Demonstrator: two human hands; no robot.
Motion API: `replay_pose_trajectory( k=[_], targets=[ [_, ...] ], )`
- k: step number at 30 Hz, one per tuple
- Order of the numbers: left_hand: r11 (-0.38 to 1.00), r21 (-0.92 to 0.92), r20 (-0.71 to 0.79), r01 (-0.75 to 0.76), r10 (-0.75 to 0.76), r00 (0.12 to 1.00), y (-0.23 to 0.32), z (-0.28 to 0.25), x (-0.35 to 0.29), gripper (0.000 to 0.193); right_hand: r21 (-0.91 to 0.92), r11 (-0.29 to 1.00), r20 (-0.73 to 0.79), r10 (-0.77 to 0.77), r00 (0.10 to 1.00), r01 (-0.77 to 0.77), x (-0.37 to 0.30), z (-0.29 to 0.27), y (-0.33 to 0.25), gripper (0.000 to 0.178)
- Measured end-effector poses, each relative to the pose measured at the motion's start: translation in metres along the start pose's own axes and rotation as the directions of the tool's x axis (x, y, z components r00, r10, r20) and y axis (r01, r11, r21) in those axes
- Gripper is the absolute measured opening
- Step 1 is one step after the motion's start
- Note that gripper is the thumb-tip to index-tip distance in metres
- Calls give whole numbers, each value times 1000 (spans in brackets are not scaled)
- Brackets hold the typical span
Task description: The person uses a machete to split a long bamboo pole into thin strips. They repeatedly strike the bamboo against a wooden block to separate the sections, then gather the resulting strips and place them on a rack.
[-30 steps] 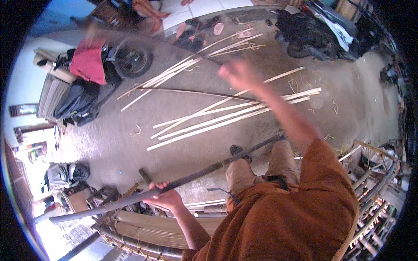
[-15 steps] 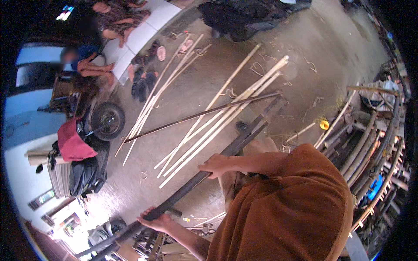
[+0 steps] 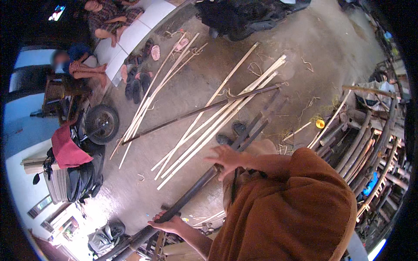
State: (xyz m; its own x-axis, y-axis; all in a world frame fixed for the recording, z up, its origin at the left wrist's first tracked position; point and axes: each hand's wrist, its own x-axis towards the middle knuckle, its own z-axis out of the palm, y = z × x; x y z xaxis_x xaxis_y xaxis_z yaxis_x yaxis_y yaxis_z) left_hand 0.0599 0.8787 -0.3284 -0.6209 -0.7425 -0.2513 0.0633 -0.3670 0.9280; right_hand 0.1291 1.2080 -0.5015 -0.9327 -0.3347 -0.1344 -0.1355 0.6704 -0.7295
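Note:
A long dark pole point(image 3: 191, 195), possibly bamboo, slants across in front of my body from the lower left toward my feet. My left hand point(image 3: 167, 223) is closed around its lower part. Higher up, my right hand point(image 3: 228, 162) hovers over or brushes against the pole with its fingers spread, gripping nothing. Beyond my right hand, more dark lengths point(image 3: 257, 124) run alongside the pole. Pale split bamboo strips point(image 3: 217, 126) lie on the floor ahead, with a thin dark strip point(image 3: 196, 114) across them. Further left lies another bundle of pale strips point(image 3: 150, 100).
A motorbike point(image 3: 102, 124) with a red cloth stands at left. Two people sit near the white tiled ledge point(image 3: 150, 17), with sandals point(image 3: 139, 82) by it. Stacked poles point(image 3: 348, 152) fill a rack at right, near a yellow cup-like object point(image 3: 320, 124). Black sheeting point(image 3: 235, 19) lies at the back.
My right hand has let go of the dark pole and spread its fingers. My left hand still holds the pole, slightly further right in view. Dark footwear now shows beside the pole.

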Motion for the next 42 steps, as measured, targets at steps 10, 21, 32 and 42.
replay_pose_trajectory(
  k=[10, 21, 32, 42],
  targets=[
    [997, 31, 381, 77, -83, 921, 31, 150, -66, 44, 954, -57, -61, 924, -378, -294, -75, 112, 201, 70],
    [999, 29, 548, -40, 17, 836, 36, 232, -112, 48, 440, -387, 393, 894, 214, 810, -14, 51, 211, 41],
    [986, 132, 408, -100, 38, 912, 55, 264, 34, 48, 444, -427, 367, 889, 275, 788, -47, -36, 119, 26],
    [979, 153, 133, 134, -155, 979, 29, 138, 155, 52, 639, -93, -59, 984, 169, 763, -25, -167, 37, 35]
  ],
)
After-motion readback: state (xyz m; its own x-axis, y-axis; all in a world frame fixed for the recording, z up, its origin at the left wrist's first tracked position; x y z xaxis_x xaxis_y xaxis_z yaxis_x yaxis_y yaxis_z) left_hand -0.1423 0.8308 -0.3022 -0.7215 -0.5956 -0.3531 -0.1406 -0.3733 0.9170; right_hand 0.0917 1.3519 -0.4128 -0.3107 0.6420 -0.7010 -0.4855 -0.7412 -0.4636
